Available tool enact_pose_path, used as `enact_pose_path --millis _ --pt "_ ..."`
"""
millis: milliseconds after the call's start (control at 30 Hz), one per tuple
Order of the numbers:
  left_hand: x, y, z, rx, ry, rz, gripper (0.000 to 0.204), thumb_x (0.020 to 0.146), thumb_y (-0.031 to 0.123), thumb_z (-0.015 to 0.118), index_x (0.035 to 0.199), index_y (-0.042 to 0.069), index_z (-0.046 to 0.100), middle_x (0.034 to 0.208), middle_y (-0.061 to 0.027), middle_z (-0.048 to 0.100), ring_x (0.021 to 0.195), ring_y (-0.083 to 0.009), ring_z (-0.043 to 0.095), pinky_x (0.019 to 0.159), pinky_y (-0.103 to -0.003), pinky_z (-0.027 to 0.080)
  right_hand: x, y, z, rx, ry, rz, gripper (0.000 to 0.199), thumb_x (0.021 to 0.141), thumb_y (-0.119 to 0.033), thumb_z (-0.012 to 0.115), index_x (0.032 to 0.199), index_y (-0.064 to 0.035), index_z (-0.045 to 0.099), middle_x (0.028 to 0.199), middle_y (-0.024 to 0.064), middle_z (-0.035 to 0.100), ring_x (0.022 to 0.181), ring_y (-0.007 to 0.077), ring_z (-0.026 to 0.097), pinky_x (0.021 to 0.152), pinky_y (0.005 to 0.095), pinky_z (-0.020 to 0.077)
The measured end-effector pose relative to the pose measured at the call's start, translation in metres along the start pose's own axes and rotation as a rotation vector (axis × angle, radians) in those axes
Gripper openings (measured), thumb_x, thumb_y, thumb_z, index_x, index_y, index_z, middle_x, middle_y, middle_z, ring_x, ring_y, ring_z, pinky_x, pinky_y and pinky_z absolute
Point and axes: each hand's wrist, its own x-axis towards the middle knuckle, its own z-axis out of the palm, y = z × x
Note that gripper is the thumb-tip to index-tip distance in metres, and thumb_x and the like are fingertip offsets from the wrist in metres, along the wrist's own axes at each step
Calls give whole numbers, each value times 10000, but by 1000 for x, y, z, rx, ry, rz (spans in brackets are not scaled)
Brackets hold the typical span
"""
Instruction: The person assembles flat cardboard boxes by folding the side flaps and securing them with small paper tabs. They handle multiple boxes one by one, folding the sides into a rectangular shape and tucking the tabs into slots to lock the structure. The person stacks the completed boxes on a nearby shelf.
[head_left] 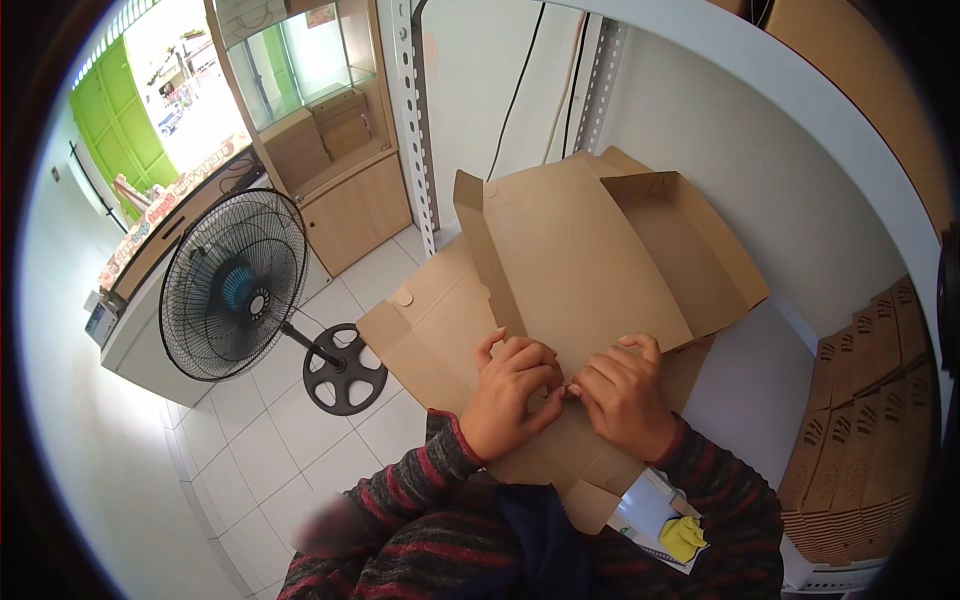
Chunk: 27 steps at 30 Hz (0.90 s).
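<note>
In front of me lies a brown cardboard box (575,260), partly unfolded, with its side walls and flaps raised at odd angles. Flat cardboard from it, or from another sheet beneath, spreads toward my body. My left hand (515,395) and my right hand (625,395) meet over the near part of this cardboard. Both have curled fingers, and their thumbs and fingertips pinch close together. Whatever sits between the fingertips is too small or too hidden to make out.
Stacked folded brown cartons (860,430) stand at the right. A crumpled yellow piece (683,538) lies on a printed sheet (640,500) by my right forearm. On the tiled floor at left stands a black fan (235,285). A white perforated shelf post (413,120) rises behind the box.
</note>
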Motion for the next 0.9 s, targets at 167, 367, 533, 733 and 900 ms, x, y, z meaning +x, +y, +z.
enact_pose_path --millis 167,367,533,733,900 --pt "-3 -5 -1 -39 -36 -32 90 765 129 726 799 130 642 982 -4 598 1102 -205 559 1092 -518 181 -1 3 -2 -3 -23 -32 99 811 -162 675 791 -91 609 800 35 600 777 211 584 932 444 348" --pt "-1 -6 -16 -210 223 -81 376 798 114 690 1152 45 584 1266 -137 512 1219 -318 494 1085 -481 289 7 9 -32 -58 337 80 230 864 -186 621 1046 -45 633 1044 135 621 978 306 590 934 477 376" --pt "9 -46 -41 -42 189 -163 527 819 -7 610 1325 35 471 1319 -201 464 1250 -381 440 1071 -417 351 -6 77 -89 -177 199 582 288 893 -44 537 1175 -10 582 1135 171 600 979 344 585 851 416 462" --pt "33 -68 -37 -18 30 -163 618 787 72 715 1352 90 465 1363 -234 420 1254 -414 445 1038 -460 411 -81 133 -72 9 -43 607 306 790 70 625 1087 0 604 949 123 606 831 249 602 721 320 496" --pt "39 -90 -25 -81 -53 -154 466 773 100 751 1209 120 586 1477 -244 335 1352 -447 359 1057 -472 406 -88 128 -52 -94 3 606 313 694 87 714 975 2 606 1017 148 602 940 344 620 803 394 502"
